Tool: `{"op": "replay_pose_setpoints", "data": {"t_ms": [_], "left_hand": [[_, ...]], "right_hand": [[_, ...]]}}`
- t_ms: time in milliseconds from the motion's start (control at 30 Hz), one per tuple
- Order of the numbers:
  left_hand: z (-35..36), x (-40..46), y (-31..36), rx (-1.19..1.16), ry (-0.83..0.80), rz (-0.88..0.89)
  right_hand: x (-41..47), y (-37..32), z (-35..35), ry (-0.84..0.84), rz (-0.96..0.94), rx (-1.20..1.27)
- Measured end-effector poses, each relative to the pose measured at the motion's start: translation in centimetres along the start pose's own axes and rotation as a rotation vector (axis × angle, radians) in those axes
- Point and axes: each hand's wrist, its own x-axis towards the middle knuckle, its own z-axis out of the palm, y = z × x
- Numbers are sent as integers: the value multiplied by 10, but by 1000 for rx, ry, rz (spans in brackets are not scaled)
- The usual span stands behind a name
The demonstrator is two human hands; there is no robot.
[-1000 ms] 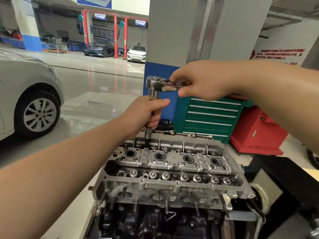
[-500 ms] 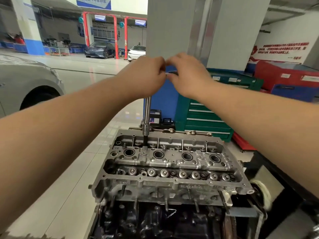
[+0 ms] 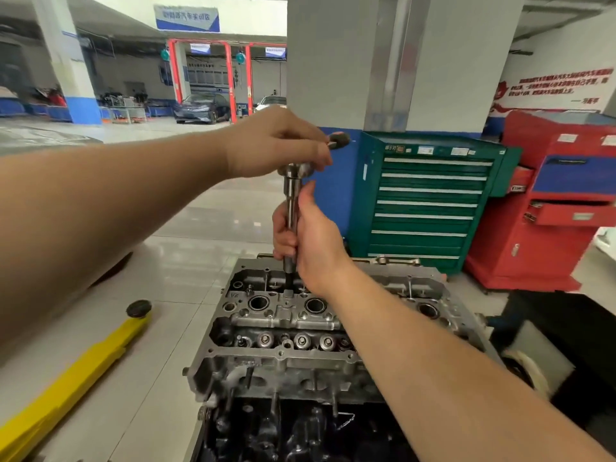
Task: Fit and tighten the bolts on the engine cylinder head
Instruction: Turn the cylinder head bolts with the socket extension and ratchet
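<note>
Left hand (image 3: 276, 145) grips the ratchet (image 3: 296, 168) head; right hand (image 3: 310, 235) curls round its extension, seated below the fingers in the cylinder head (image 3: 286, 331); 1 bolt underway, others apparently pending

The right forearm (image 3: 433, 355) hides the middle of the cylinder head (image 3: 286, 328). The left hand (image 3: 276, 145) covers most of the ratchet (image 3: 296, 170); only the blurred handle end shows. The extension bar (image 3: 292, 208) disappears behind the right hand (image 3: 313, 235), and the bolt under it cannot be seen. The wall sign (image 3: 553, 86) and banner (image 3: 186, 17) are unreadable. The yellow bar (image 3: 70, 385) and red cabinet (image 3: 563, 201) are cut off.
</note>
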Motion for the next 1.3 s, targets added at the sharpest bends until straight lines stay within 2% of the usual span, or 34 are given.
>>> {"op": "replay_pose_setpoints", "data": {"t_ms": [100, 167, 300, 367, 400, 433, 500, 567, 667, 833, 1000, 1067, 1133, 1233, 1300], "left_hand": [[-2, -7, -2, 288, -5, 114], [1, -11, 0, 433, 22, 98], [17, -7, 5, 656, 157, -231], [21, -2, 7, 584, 126, -412], [23, -2, 6, 562, 122, -433], [23, -3, 5, 567, 144, -383], [22, -9, 0, 578, 203, -146], [14, -14, -5, 464, 142, 24], [5, -14, -13, 348, 67, 118], [7, -13, -12, 358, 106, 204], [16, -8, 2, 366, 109, 303], [17, -5, 5, 358, 89, 237], [21, 4, 5, 372, 75, 83], [24, 19, 8, 604, 13, -258], [21, 21, 14, 729, -46, -412]], "right_hand": [[2, 12, 10, 160, -96, -91], [3, 16, 16, 214, -126, -100], [3, 20, 20, 287, -162, -146], [3, 21, 20, 297, -167, -172], [3, 21, 20, 294, -167, -174], [3, 21, 18, 282, -169, -169], [2, 21, 14, 228, -178, -159], [-1, 22, 12, 172, -198, -186], [-5, 25, 11, 155, -197, -267], [-14, 27, 12, 159, -162, -297], [-11, 38, 13, 276, -244, -333], [-10, 39, 12, 296, -262, -375], [-9, 40, 10, 320, -272, -428], [-6, 42, 10, 312, -292, -491], [-7, 43, 11, 301, -319, -543]]}}
